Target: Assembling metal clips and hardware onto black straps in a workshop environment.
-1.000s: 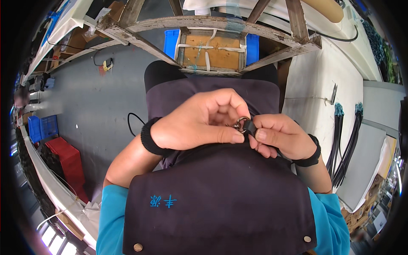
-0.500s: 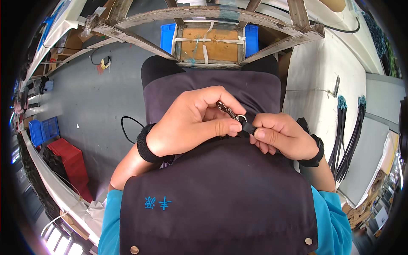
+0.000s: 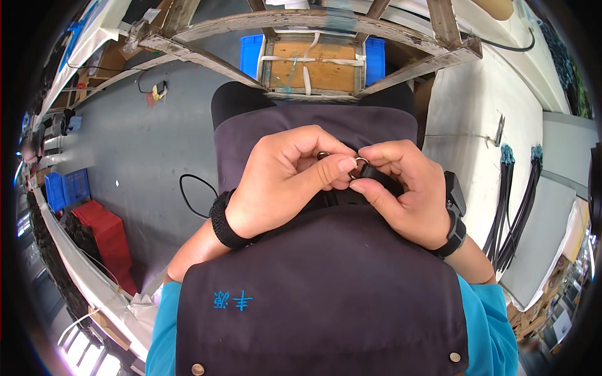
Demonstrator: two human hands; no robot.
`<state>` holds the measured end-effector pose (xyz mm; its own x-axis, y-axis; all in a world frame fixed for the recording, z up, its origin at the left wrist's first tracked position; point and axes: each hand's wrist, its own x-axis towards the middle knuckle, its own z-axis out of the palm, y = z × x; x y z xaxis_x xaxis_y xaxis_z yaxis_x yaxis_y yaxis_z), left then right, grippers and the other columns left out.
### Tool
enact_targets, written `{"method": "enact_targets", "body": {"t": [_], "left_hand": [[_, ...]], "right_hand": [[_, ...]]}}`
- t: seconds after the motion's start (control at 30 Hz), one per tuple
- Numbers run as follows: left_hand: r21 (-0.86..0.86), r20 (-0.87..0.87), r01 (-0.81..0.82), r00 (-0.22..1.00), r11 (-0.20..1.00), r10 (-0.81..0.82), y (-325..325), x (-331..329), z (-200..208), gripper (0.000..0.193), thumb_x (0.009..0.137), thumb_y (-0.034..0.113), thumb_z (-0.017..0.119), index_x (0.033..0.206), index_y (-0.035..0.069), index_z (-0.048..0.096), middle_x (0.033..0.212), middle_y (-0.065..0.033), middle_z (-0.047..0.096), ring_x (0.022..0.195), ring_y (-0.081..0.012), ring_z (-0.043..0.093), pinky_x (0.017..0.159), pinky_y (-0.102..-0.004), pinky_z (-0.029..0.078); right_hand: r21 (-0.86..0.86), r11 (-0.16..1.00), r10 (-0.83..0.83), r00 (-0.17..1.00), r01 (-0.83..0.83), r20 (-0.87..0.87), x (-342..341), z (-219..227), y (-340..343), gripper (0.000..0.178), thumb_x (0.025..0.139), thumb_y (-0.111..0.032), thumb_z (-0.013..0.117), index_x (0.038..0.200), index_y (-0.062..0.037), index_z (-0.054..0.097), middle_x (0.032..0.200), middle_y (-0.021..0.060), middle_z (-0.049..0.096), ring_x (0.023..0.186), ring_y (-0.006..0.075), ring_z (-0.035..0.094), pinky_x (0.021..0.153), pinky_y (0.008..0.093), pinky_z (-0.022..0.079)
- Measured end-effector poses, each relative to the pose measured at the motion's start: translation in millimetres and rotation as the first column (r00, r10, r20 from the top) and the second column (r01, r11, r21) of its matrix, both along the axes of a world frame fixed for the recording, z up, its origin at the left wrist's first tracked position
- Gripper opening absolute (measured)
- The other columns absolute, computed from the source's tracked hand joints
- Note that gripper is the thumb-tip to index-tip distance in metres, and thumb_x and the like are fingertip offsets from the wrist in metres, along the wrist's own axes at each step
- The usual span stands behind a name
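Note:
Above my lap, my left hand (image 3: 295,172) pinches a dark metal clasp (image 3: 323,155) between thumb and fingers; most of it is hidden by the fingers. Just beyond the thumb tip, a small silver ring (image 3: 361,161) shows between the two hands. My right hand (image 3: 411,191) is closed on a black strap (image 3: 384,181) beside that ring, its thumb and index fingertip close to the ring's edges. Whether the strap passes through the ring cannot be made out. Both hands nearly touch at the fingertips.
A dark apron (image 3: 320,282) covers my lap. Ahead stands a worn wooden frame (image 3: 301,24) with blue bins (image 3: 375,59) behind it. To the right, bundles of black straps (image 3: 517,213) hang by a white-covered table (image 3: 464,113). A red box (image 3: 103,235) sits at left.
My right hand has shifted up and turned, its index fingertip now at the ring. The clasp, plainly visible before, is mostly covered by my left fingers.

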<state>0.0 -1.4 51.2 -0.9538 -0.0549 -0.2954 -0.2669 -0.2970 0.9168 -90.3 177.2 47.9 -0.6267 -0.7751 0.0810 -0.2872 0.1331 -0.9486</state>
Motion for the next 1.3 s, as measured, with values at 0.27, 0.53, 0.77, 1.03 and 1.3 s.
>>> {"method": "enact_targets", "body": {"t": [0.27, 0.53, 0.77, 1.03, 1.3], "left_hand": [[0.067, 0.2, -0.044, 0.979, 0.997, 0.03, -2.7, -1.3, 2.6, 0.017, 0.091, 0.017, 0.061, 0.083, 0.002, 0.058, 0.069, -0.0029, 0.061, 0.06, -0.0071, 0.059, 0.055, -0.0195, 0.048], [0.031, 0.189, 0.075, 0.979, 0.997, -0.08, -14.9, -6.8, -6.3, 0.023, 0.092, 0.025, 0.061, 0.092, 0.002, 0.06, 0.078, -0.005, 0.063, 0.069, -0.009, 0.06, 0.06, -0.0207, 0.048], [-0.485, -0.406, -0.578, 0.813, 0.656, 0.417, -38.1, -66.3, -45.0, 0.045, 0.084, 0.024, 0.07, 0.119, -0.002, 0.056, 0.113, -0.0115, 0.061, 0.102, -0.0157, 0.056, 0.084, -0.0266, 0.046], [-0.087, -0.21, -0.433, 0.888, 0.897, 0.408, -12.7, -57.7, -43.0, 0.013, 0.085, 0.008, 0.067, 0.095, 0.0, 0.065, 0.085, -0.0014, 0.065, 0.077, -0.0053, 0.057, 0.07, -0.0196, 0.045], [0.236, -0.095, -0.341, 0.924, 0.91, 0.371, 3.3, -8.6, -18.6, 0.013, 0.09, 0.0, 0.057, 0.102, 0.0, 0.06, 0.102, -0.0074, 0.064, 0.097, -0.0162, 0.062, 0.089, -0.0307, 0.049]], "right_hand": [[0.04, 0.998, -0.034, 0.971, 0.045, -0.239, -1.9, 3.0, -4.4, 0.028, 0.071, -0.004, 0.076, 0.096, -0.0018, 0.063, 0.086, 0.0096, 0.065, 0.075, 0.0239, 0.064, 0.062, 0.0294, 0.052], [0.15, 0.987, -0.025, 0.98, 0.056, -0.199, -5.4, 6.8, -4.8, 0.026, 0.072, -0.006, 0.076, 0.095, -0.0011, 0.063, 0.083, 0.0087, 0.064, 0.07, 0.0187, 0.064, 0.056, 0.0256, 0.052], [-0.015, 0.988, -0.151, 0.988, 0.151, -0.015, -16.2, 0.6, -9.3, 0.024, 0.077, -0.007, 0.075, 0.096, 0.0017, 0.064, 0.085, 0.0076, 0.065, 0.075, 0.0089, 0.062, 0.066, 0.0211, 0.05], [-0.09, 0.979, -0.181, 0.982, 0.185, 0.052, -24.4, 0.3, -20.7, 0.02, 0.08, -0.006, 0.071, 0.097, 0.0028, 0.063, 0.089, 0.0087, 0.066, 0.077, 0.011, 0.063, 0.071, 0.0226, 0.05], [-0.148, 0.986, -0.096, 0.983, 0.073, -0.155, -27.6, 7.9, -40.8, 0.021, 0.08, -0.004, 0.069, 0.1, 0.0015, 0.063, 0.085, 0.0106, 0.067, 0.076, 0.014, 0.065, 0.066, 0.025, 0.051]]}}
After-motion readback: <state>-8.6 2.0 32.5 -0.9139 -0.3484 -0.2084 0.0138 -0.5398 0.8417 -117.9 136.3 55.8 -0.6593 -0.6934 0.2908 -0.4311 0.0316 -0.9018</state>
